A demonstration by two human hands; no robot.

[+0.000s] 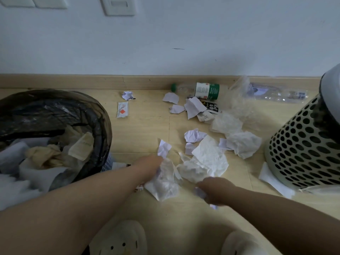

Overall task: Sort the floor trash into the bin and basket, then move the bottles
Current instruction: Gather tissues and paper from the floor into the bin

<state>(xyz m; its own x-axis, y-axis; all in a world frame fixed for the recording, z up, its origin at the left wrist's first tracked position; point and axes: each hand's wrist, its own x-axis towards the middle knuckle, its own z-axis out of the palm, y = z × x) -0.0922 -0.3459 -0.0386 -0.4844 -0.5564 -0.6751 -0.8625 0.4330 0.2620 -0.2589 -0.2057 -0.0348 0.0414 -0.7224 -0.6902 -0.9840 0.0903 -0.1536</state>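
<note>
- The bin (104, 126) stands at the left, round and lined with a black bag, with tissues and paper piled inside.
- The basket (298, 148) stands at the right, pale and pierced with round holes.
- The green-capped bottle (200, 90) is clear and lies on its side by the skirting board.
- The clear bottle (276, 93) lies on its side further right, partly behind crinkled plastic.
- Crumpled tissues (242, 144), paper scraps (195, 135), a sachet (122, 109) and a black wrapper (212, 106) are scattered between bin and basket.
- The nearest tissue (163, 183) touches the blurred left hand (150, 163); the grip is unclear.
- A small scrap (200, 193) is pinched in the right hand (217, 190).
</note>
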